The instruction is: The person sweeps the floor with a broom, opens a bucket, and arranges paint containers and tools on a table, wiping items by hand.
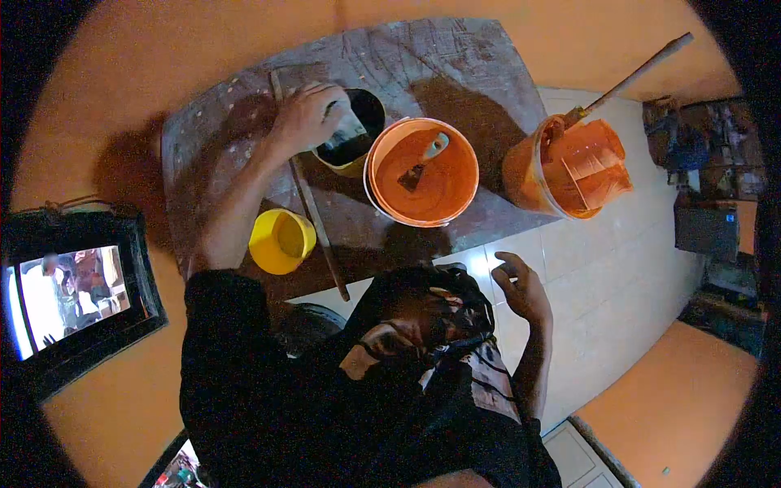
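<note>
My left hand [311,118] is closed on a pale, flat-looking thing [350,128] at the mouth of a dark-lined container [370,108]; its exact kind is unclear. Just right of that stands a bucket of orange paint [443,195], with a putty knife [435,146] lying inside, its light handle toward the rim. A yellow tub [277,244] sits below my left forearm. Between the tub and the bucket, a long thin stick [313,215] lies across the tabletop. My right hand [522,289] hangs over the tiled floor, fingers loosely bent and apart, holding nothing.
The worn table [455,53] stands against the orange wall. Off its right edge is another orange-coated bucket [529,171] with a paint roller [598,167] and a long pole [639,73]. Cluttered shelves [724,146] line the far right; a dark-framed window [73,285] is at left.
</note>
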Motion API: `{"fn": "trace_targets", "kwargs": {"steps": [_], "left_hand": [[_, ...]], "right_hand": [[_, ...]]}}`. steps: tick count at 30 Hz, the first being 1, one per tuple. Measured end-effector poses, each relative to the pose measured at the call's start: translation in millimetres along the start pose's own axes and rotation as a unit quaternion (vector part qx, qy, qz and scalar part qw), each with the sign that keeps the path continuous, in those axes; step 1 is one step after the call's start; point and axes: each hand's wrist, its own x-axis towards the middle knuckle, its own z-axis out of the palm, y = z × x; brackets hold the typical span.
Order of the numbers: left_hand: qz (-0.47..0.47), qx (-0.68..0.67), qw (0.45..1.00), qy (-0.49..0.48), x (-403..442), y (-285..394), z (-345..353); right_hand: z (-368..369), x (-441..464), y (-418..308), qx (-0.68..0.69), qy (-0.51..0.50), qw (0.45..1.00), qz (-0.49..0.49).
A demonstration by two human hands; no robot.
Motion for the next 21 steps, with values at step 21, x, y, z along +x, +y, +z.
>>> {"fn": "trace_targets", "kwargs": {"steps": [21], "left_hand": [[-0.201,-0.428,0.878,0.077,-52.0,187.8,-5.3]], "right_hand": [[4.1,29.7,-96.5,0.2,-0.122,0.957,-0.169]]}}
